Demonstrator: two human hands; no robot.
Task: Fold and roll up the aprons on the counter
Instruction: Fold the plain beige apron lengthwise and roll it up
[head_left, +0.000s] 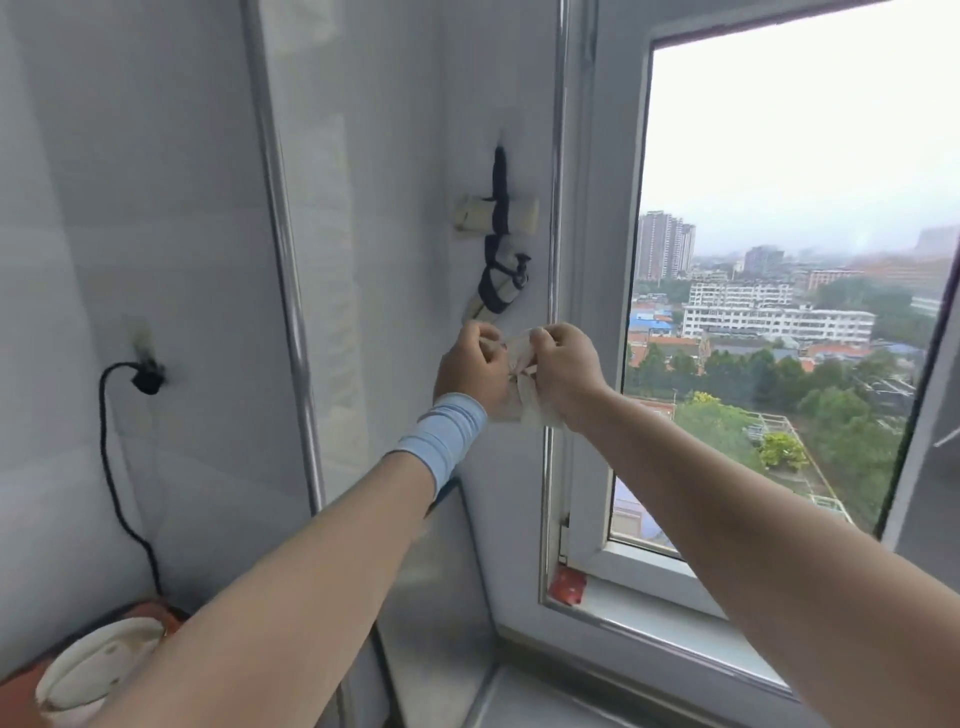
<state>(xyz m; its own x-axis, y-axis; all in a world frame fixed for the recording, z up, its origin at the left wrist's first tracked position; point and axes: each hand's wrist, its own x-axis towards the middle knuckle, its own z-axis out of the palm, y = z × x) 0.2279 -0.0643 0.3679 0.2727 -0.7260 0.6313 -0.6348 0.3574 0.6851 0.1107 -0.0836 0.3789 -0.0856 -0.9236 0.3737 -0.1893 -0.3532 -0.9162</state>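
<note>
The job looks well on: just left of the window (779, 270), two tied rolls (500, 291) of pale cloth hang on the wall, one above the other, each bound with a dark strap. By their look these are finished aprons, though that is a judgement. A third rolled apron (523, 402) is up off the bench, held in the air just left of the window's lower half and below the hanging pair. What seems left is to tie this one off and hang or set it down; whether more aprons wait on the bench cannot be told, since it is hardly in view. Both arms reach forward and up, wrists close together. The left hand (470, 371), a pale blue band (441, 441) on its wrist, has its fingers curled and pinches the left side of the bundle. The right hand (563, 369) grips the right side, fingers bent over the top edge, knuckles toward the window.
</note>
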